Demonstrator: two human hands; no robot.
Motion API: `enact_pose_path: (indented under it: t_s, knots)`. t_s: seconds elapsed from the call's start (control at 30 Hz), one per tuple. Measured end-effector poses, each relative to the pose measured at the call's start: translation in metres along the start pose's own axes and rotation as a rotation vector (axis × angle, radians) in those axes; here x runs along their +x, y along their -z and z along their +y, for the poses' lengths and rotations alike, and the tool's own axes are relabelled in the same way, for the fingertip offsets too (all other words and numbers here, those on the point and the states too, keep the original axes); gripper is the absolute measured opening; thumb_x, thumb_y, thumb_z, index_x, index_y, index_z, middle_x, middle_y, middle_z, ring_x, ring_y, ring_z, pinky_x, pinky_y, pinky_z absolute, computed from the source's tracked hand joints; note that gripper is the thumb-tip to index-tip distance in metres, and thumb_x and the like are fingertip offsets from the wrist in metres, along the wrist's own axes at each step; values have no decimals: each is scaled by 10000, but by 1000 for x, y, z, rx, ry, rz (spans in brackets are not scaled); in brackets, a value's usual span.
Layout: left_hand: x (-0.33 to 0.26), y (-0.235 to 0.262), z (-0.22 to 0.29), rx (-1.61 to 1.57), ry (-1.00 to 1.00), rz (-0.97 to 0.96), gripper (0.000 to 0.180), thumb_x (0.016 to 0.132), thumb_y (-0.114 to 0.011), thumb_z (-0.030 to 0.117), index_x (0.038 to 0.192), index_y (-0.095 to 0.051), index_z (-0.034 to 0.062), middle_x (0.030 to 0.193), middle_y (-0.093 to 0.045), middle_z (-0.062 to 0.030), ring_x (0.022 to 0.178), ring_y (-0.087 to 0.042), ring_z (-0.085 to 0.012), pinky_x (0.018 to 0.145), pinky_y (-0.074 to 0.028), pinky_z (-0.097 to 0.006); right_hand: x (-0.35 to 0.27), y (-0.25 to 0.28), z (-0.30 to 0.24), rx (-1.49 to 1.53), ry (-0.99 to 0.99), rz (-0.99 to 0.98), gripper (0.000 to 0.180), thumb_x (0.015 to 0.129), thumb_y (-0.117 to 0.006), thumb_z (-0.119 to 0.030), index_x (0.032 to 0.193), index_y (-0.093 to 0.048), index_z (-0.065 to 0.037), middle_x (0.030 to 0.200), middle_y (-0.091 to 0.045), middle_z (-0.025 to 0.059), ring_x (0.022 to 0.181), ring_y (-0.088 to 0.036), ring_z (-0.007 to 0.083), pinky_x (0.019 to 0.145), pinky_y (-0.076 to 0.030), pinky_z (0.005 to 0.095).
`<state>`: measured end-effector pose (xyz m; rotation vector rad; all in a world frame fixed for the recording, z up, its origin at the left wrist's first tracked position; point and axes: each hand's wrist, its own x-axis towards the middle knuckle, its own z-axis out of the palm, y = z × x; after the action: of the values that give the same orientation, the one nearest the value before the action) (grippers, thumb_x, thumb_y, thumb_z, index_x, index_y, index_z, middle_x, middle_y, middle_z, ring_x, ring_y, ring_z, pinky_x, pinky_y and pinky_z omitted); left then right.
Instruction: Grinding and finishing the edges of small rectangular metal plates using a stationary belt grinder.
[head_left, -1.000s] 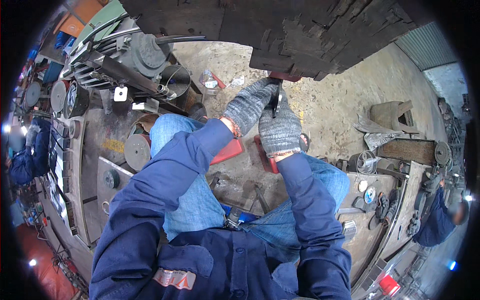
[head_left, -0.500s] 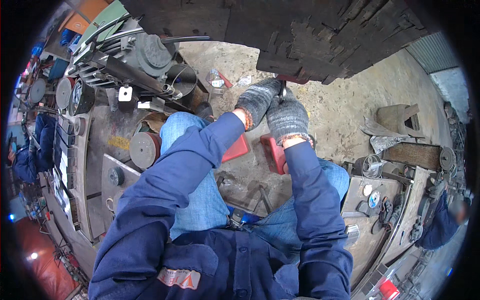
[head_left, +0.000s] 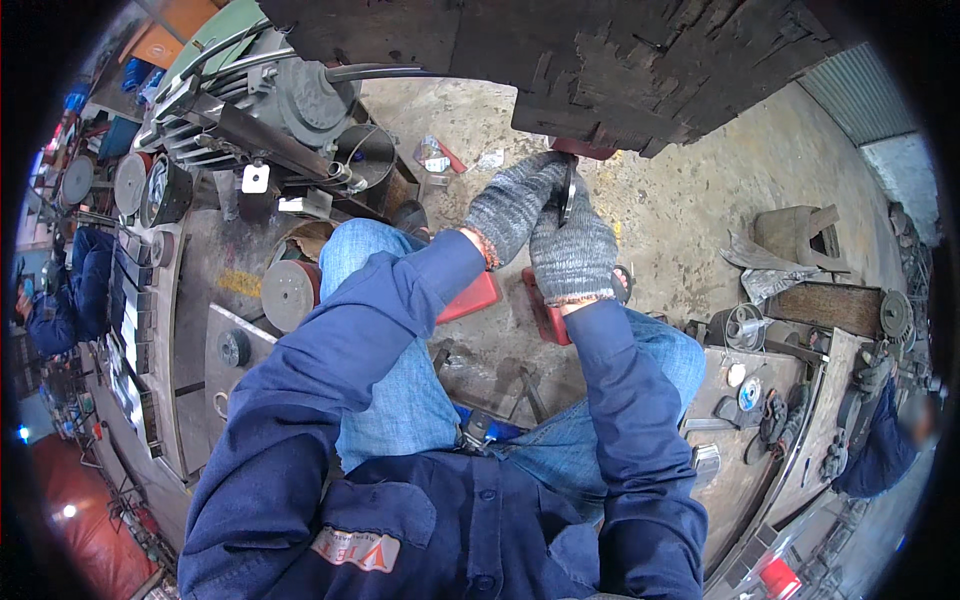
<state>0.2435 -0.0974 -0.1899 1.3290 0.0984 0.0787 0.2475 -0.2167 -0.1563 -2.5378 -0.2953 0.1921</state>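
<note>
Both my hands wear grey knitted work gloves with orange cuffs and meet in front of me, at the lower edge of a dark, ragged board [head_left: 620,75]. My left hand [head_left: 513,202] and my right hand [head_left: 576,248] are closed on a thin dark metal piece [head_left: 569,198] standing up between them. Its upper end reaches a dark red rounded part [head_left: 585,149] just under the board; whether they touch I cannot tell. The gloves hide most of the piece. Below my wrists, two red blocks [head_left: 470,300] [head_left: 543,305] sit between my knees.
At the left are an electric motor [head_left: 310,105], a dark bucket [head_left: 366,160] and a round grey disc [head_left: 290,295]. A low bench [head_left: 735,400] with discs and gloves stands at my right. Another person [head_left: 880,440] works at the far right.
My hands have shifted very slightly, and more of the metal piece shows between them. The view has moved a little. Both hands keep their hold.
</note>
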Motion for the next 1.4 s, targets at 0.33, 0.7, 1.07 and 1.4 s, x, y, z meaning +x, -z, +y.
enact_pose_path:
  t_s: [0.33,0.7,1.07,1.4]
  knots:
    - [39,23,-45,235,137,-63,293,1012,-488,120,1244,-636,20,1140,-685,-113,1027,-641,-185,887,-520,-333,46,-8,1,-110,-96,-146,457,962,-523,-390,1299,-626,-98,1095,-712,243,1066,-673,411,939,-522,503]
    - [-14,2,-10,355,-131,-45,351,998,-574,142,1331,-601,35,1158,-686,-100,1037,-639,-186,937,-517,-325,-10,2,34,132,35,-80,415,926,-608,-325,1280,-628,-111,1111,-706,220,1028,-666,427,904,-527,489]
    - [-33,-6,4,477,-191,-40,390,994,-591,149,1369,-580,43,1243,-662,-157,1135,-647,-250,1016,-509,-350,-22,-12,55,173,388,175,518,906,-626,-228,1401,-538,-102,1040,-696,211,895,-695,392,761,-552,479]
    - [1,-2,-2,90,-9,-107,323,1062,-492,196,1305,-596,10,1151,-677,-100,1032,-629,-154,950,-499,-304,-3,21,9,-97,46,-32,666,924,-574,-344,1532,-415,-122,923,-726,217,843,-720,399,763,-556,500]
